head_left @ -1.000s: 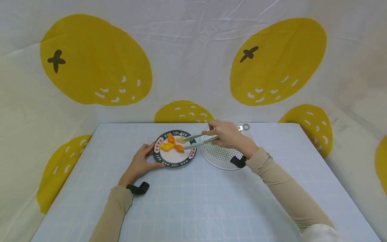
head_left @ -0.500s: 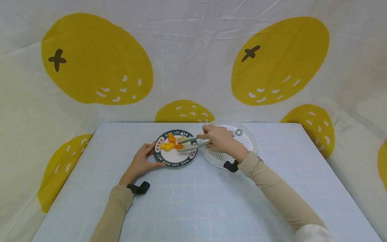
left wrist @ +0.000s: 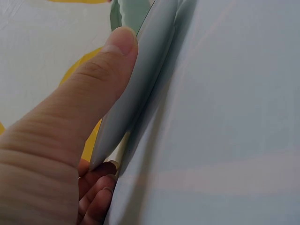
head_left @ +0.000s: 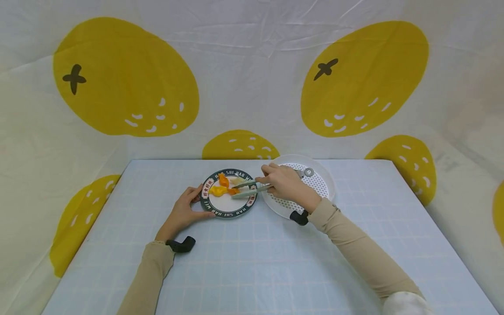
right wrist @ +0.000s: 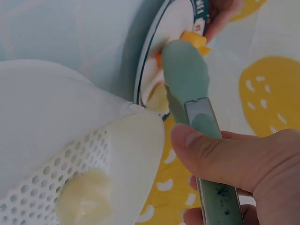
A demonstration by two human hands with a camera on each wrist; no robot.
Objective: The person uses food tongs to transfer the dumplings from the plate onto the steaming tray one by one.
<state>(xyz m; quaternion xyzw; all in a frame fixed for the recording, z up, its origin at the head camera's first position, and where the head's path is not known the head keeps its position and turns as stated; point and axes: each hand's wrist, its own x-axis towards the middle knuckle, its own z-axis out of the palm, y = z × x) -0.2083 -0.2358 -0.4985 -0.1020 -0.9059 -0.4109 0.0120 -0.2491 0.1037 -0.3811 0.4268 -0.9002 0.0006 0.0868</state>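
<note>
One round, dark-rimmed plate (head_left: 225, 208) is sitting on the desk (head_left: 256, 271), the left hand (head_left: 183, 210) pinching its smooth edge between thumb and fingers. Glossy orange and yellow pieces (head_left: 218, 191) are lying on it, near pale-green tongs (right wrist: 185, 70) the right hand (head_left: 289, 186) is clasping. Alongside, a perforated white basket (head_left: 331, 186) is holding a pale lump (right wrist: 86, 199).

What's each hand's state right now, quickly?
Left hand: holding the plate by its rim.
Right hand: holding the green tongs, their tips over the plate.
</note>
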